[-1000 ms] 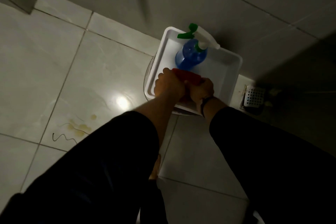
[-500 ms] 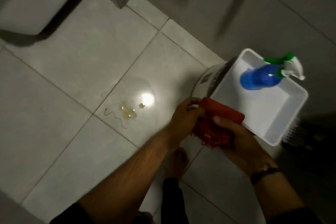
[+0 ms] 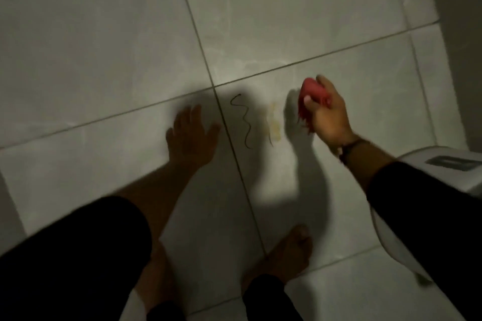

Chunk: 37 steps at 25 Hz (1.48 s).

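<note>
Crouching low over the tiled floor [image 3: 104, 34], the person has the right hand [image 3: 331, 122] wrapped around a bunched red rag [image 3: 311, 94], thumb and fingers clamped on it, loose fringe hanging down. The rag sits just to the right of a yellow stain [image 3: 273, 122] on the tile. It seems to be held slightly off the floor, since its shadow falls apart from it, though I cannot tell whether the fringe brushes the tile. The left hand [image 3: 191, 135] lies flat on the floor with its fingers spread and holds nothing; it looks like a brace. Between that hand and the stain lies a dark squiggle [image 3: 241, 120], hair or thread, too thin to tell which. The stain is whole and unsmeared, and no wet streaks show around it. My reading is that the wiping has not begun: the rag is in hand and in position, and the scrubbing of the stain and the pickup of the squiggle are left. A wristband [image 3: 349, 148] shows on the right wrist. A white container [image 3: 443, 164] stands at the right edge. Two bare feet [image 3: 289, 250] are planted near the bottom.
</note>
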{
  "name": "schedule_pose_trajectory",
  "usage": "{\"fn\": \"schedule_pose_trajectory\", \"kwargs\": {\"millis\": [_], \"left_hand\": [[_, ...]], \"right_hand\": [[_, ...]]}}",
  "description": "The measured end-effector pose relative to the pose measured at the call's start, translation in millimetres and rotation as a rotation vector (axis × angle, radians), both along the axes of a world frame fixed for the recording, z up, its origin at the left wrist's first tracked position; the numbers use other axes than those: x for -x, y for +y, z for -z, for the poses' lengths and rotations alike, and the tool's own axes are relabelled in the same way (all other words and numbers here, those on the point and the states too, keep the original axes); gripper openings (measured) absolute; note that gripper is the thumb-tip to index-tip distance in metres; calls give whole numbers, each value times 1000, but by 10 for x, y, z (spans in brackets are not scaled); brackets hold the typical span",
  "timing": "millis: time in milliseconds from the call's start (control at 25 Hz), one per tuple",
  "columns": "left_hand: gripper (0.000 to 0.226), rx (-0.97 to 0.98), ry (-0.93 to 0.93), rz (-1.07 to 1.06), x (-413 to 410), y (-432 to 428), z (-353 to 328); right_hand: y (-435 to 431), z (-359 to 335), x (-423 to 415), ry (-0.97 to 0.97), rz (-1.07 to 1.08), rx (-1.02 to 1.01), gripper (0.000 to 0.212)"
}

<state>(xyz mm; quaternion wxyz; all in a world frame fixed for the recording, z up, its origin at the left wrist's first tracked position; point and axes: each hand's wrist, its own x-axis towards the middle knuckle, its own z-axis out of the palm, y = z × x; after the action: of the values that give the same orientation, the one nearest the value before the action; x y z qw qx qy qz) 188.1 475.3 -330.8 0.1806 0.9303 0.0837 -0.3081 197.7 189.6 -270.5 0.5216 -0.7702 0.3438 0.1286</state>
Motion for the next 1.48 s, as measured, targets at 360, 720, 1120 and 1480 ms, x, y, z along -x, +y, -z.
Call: {"fn": "schedule_pose_trajectory", "kwargs": {"millis": [360,720,1120,1480], "left_hand": [[70,-173,-534,244,67,656,1317],[73,-135,-538,214,64,678,1326],[73,-166,-537,210,82,702,1470],[74,-139,-532,203,76,684,1420]], "right_hand": [[692,1576,-683,-57,-446,743,85],[1421,1496,949,-328,-1088,709,56],[1092,1496,1928,-172,-943,735,68],[436,1776,809,-81,-660,811,86]]}}
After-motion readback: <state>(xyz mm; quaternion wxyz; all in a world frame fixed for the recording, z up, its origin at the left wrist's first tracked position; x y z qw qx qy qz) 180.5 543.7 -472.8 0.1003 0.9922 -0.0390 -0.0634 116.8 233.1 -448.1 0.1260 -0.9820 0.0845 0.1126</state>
